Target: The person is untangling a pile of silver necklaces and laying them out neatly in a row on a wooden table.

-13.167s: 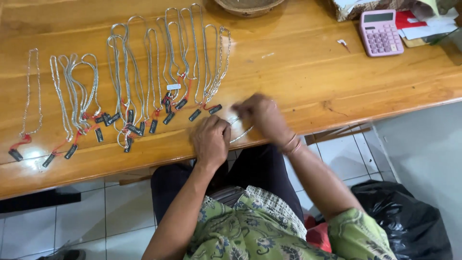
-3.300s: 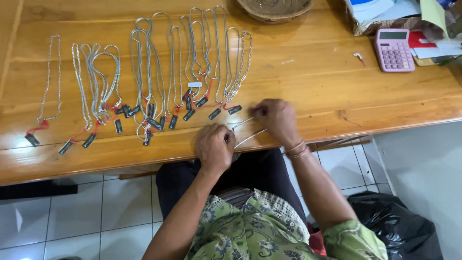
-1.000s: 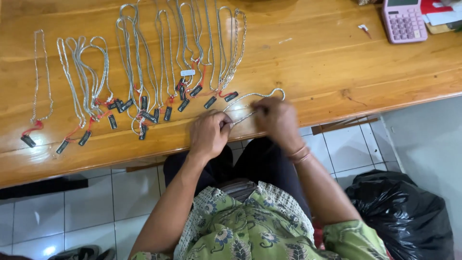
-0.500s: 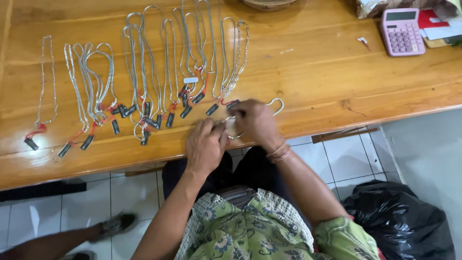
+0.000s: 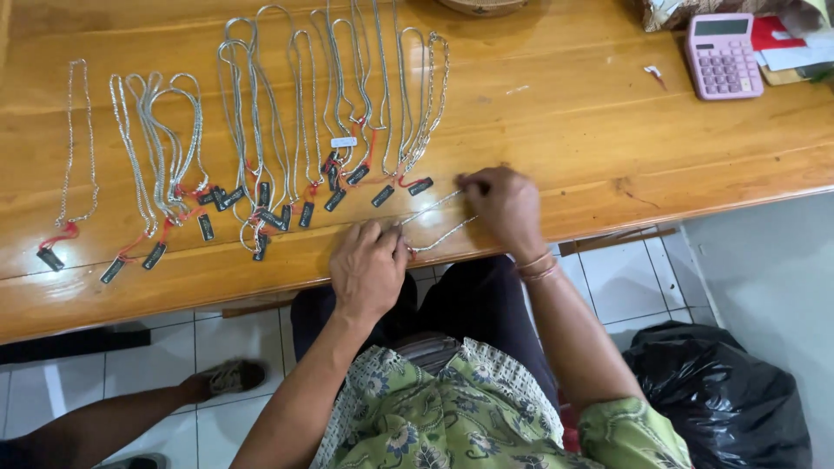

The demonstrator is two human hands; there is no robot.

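The left hand [image 5: 369, 269] and right hand [image 5: 506, 207] each pinch an end of a silver chain [image 5: 437, 221] stretched between them near the table edge [image 5: 608, 204], where a slack grip could let it slide off or snag the tagged chains [image 5: 347, 130] just beyond.

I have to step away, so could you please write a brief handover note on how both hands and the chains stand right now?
Left hand: pinches one end of a silver chain at the table's front edge.
Right hand: pinches its other end, stretching it.
Done: tagged chains lie in rows to the left.
Left: this chain is not yet in the row.
Pink calculator at far right.
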